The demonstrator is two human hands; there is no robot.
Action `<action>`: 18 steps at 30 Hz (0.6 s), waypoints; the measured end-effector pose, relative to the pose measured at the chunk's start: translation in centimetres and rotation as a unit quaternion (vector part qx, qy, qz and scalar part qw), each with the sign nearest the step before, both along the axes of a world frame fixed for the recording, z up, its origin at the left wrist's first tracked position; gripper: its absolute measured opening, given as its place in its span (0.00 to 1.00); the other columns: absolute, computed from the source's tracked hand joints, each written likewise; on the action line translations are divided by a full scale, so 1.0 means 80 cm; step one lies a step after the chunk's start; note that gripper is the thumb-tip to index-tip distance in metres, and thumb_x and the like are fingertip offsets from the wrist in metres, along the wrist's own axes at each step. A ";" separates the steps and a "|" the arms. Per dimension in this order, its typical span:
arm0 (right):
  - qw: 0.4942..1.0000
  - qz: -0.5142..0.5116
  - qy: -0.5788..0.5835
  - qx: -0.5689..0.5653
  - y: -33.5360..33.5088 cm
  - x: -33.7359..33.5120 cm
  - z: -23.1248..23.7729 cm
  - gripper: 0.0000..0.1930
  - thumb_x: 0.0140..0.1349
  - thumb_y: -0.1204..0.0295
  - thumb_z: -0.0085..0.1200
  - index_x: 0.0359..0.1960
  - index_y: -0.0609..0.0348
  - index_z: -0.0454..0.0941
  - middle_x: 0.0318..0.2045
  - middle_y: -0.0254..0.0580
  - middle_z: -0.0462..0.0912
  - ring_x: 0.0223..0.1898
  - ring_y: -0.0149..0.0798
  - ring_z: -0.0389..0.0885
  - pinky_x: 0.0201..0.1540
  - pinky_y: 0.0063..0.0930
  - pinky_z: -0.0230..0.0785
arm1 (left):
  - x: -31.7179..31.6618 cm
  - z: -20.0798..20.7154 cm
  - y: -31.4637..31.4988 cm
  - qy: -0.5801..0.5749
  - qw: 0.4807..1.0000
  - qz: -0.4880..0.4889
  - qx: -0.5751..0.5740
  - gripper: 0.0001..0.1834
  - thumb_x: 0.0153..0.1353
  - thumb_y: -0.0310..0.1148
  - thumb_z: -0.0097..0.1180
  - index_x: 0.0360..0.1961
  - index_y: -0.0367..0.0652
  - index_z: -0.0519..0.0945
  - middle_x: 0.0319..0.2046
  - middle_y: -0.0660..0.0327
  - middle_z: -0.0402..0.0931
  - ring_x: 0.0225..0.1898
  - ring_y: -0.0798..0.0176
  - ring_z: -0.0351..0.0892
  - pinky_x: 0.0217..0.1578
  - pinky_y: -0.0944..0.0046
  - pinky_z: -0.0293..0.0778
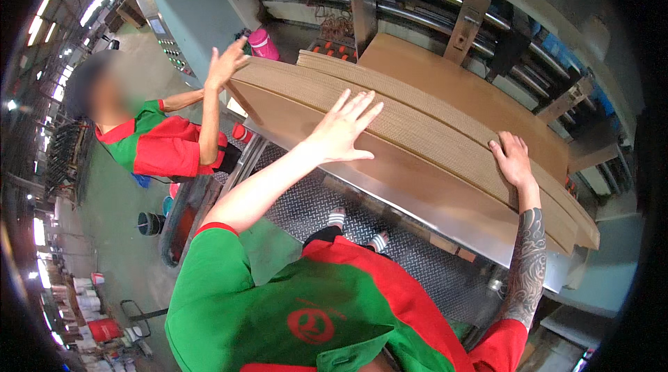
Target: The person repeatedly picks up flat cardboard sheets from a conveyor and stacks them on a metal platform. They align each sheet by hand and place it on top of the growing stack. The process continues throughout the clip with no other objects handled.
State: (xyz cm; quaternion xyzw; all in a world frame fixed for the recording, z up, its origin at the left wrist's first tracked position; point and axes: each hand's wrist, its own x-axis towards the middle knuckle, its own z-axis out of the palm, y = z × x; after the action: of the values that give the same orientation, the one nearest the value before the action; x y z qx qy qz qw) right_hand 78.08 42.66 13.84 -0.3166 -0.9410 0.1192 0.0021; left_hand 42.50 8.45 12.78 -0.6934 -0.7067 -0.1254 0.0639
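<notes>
A thick stack of corrugated cardboard sheets (424, 125) lies across in front of me, its fluted edges showing in bands. My left hand (346, 128) is spread wide against these edges, left of the middle. Farther right, my right hand (513, 160) rests on the stack with its fingers laid over the edges, and I see no grip on a single sheet. Behind the stack, a flat brown cardboard sheet (417, 69) lies under the machine's metal arms. At the stack's left end, a co-worker's hand (226, 66) is at the corner of the cardboard.
Steel rails (431, 13) with upright brackets (467, 20) run along the machine. A co-worker (149, 132) stands at left beside a grey control cabinet (174, 31). There are a pink container (263, 45), a metal table edge (417, 215), a tread-plate floor (362, 194) and a black bucket (149, 224).
</notes>
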 end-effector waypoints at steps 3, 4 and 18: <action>0.998 -0.016 -0.048 -0.026 0.008 -0.003 0.000 0.27 0.82 0.46 0.45 0.63 0.58 0.74 0.59 0.58 0.81 0.69 0.58 0.74 0.80 0.61 0.53 | 0.000 -0.013 0.015 -0.019 1.000 0.018 0.009 0.65 0.53 0.61 0.80 0.85 0.43 0.60 0.80 0.38 0.60 0.84 0.34 0.53 0.86 0.34 0.44; 0.998 -0.021 -0.041 -0.033 0.006 -0.003 0.000 0.27 0.82 0.46 0.45 0.62 0.58 0.74 0.59 0.58 0.81 0.69 0.57 0.74 0.80 0.61 0.53 | -0.002 -0.014 0.020 -0.036 0.999 0.028 -0.017 0.65 0.53 0.61 0.80 0.84 0.43 0.61 0.80 0.38 0.60 0.84 0.35 0.53 0.86 0.34 0.44; 0.993 -0.056 -0.052 -0.089 -0.014 0.003 0.007 0.30 0.80 0.46 0.49 0.72 0.53 0.73 0.70 0.53 0.77 0.78 0.52 0.68 0.83 0.59 0.46 | -0.015 -0.008 0.046 -0.094 0.992 -0.084 0.022 0.55 0.51 0.57 0.82 0.72 0.32 0.73 0.75 0.45 0.70 0.80 0.42 0.64 0.84 0.42 0.56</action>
State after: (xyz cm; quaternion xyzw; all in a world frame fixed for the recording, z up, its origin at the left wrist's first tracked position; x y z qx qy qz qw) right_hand 78.29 41.50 14.44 -0.3734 -0.9063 0.1856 -0.0680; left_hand 41.30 12.17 12.16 -0.7341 -0.6455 -0.2105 0.0019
